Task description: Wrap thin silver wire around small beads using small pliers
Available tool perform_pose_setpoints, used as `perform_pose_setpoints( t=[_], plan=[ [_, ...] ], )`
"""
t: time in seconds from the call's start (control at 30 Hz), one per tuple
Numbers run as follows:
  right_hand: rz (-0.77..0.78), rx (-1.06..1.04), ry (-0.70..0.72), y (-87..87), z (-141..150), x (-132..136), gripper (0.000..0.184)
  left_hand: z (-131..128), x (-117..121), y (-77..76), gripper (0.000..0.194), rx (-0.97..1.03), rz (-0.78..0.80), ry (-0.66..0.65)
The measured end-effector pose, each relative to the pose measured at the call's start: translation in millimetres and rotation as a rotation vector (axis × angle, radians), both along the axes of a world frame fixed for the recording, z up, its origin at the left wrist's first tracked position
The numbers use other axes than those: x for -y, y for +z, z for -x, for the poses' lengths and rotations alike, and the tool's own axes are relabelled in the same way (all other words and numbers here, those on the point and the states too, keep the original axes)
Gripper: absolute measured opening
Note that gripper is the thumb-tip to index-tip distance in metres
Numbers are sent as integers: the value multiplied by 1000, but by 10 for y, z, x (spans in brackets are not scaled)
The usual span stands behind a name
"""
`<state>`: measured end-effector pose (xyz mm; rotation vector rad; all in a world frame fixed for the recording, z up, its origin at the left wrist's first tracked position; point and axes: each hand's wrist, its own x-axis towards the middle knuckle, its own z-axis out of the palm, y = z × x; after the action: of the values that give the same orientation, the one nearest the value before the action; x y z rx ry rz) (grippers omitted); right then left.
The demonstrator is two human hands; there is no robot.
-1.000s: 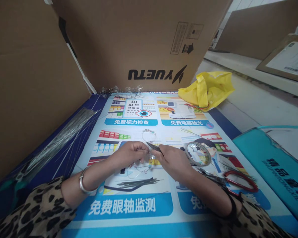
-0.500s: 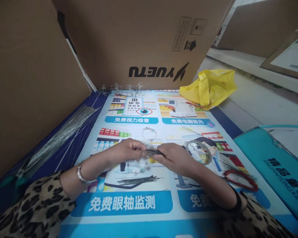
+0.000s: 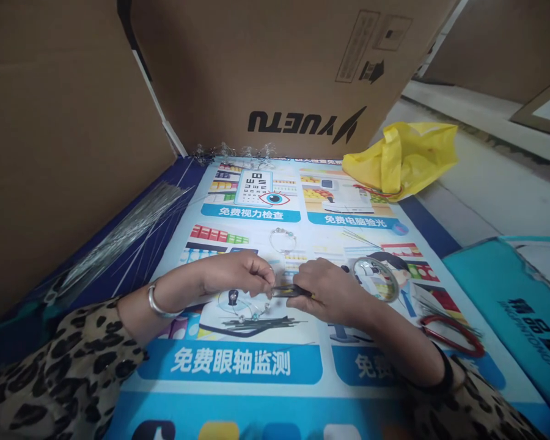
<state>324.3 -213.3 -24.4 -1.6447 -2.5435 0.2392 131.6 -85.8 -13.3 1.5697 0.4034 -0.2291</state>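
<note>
My left hand (image 3: 242, 274) is closed in a pinch on a thin wire loop strung with beads, a beaded wire ring (image 3: 255, 315) that hangs below the fingers. My right hand (image 3: 323, 288) is wrapped round dark pliers (image 3: 286, 291), whose jaws point left and meet the wire at the left fingertips. Just beyond the hands lies another beaded ring (image 3: 283, 240), flat on the printed sheet. Beneath the hanging ring is a small heap of dark short wire lengths (image 3: 266, 325). The exact spot where the jaws bite is too small to make out.
A bundle of long wires (image 3: 123, 235) lies at the left. Several beaded wire pieces (image 3: 238, 153) rest against the cardboard box (image 3: 275, 67). To the right are a roll of wire (image 3: 374, 279), a red loop (image 3: 453, 335), a yellow bag (image 3: 403, 162) and a teal bag (image 3: 508, 293).
The camera view has shifted a little. The pliers have turned from slanting to nearly level, and the beaded ring in my left hand has swung lower and tilted.
</note>
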Motion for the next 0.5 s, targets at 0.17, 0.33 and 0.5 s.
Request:
perform_pose_setpoints(
  t=[0.17, 0.33, 0.5],
  plan=[
    [8, 62, -34, 26, 94, 26, 44, -9, 5, 9, 8, -25, 29, 38],
    [-33, 126, -131, -12, 156, 30, 39, -10, -26, 4, 9, -17, 38, 22],
    [-23, -78, -300, 69, 187, 45, 28, 20, -123, -77, 11, 60, 92, -38]
  ],
)
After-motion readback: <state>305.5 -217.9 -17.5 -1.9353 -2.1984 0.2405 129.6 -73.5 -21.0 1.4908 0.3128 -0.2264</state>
